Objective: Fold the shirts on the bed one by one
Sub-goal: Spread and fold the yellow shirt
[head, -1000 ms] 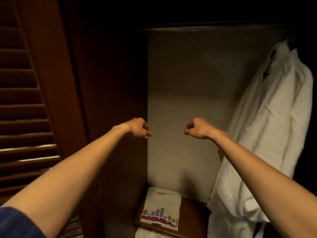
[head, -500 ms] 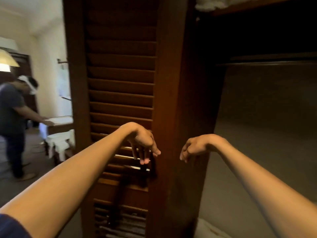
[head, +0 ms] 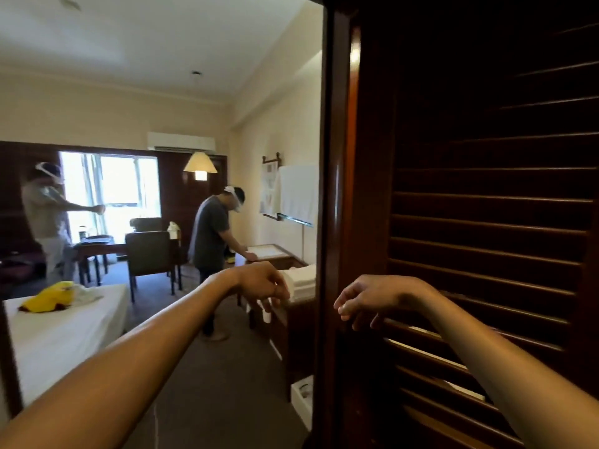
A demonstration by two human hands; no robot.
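**Q:** What occupies the left of the frame?

**A:** A bed [head: 61, 332] with a white sheet lies at lower left. On its far end rests a yellow garment [head: 45, 299], crumpled, with a pale garment [head: 86, 291] just beside it on the right; these are the shirts, well apart from both hands. Behind the bed, at mid-left, a person in grey [head: 48, 218] stands before a bright window [head: 107, 189] with one arm extended.

**Q:** And the centre?

**A:** A dark chair [head: 149, 254] stands at a table [head: 97, 246]. To its right a person in a dark shirt [head: 214, 234] bends over a desk [head: 269, 252]. A lit lamp [head: 200, 163] hangs above.

**Q:** How is the left arm posed?

**A:** It runs bare from the lower left corner up to centre frame. The left hand [head: 262, 285] is bent down at the wrist, back of the hand upward, fingers hanging loosely curled and close together, gripping nothing. It appears in front of folded white linen [head: 303, 280] on low furniture; contact cannot be told.

**Q:** And the right arm?

**A:** It enters from the lower right corner and reaches toward centre. The right hand [head: 372, 298] also droops at the wrist, fingers slightly apart and loosely curled downward, holding nothing. It hangs in front of a dark louvred door [head: 486, 205] that fills the right half of the frame; whether the fingertips touch the slats cannot be told.

**Q:** Anything below?

**A:** A white box [head: 303, 403] sits on the floor beside the door's edge.
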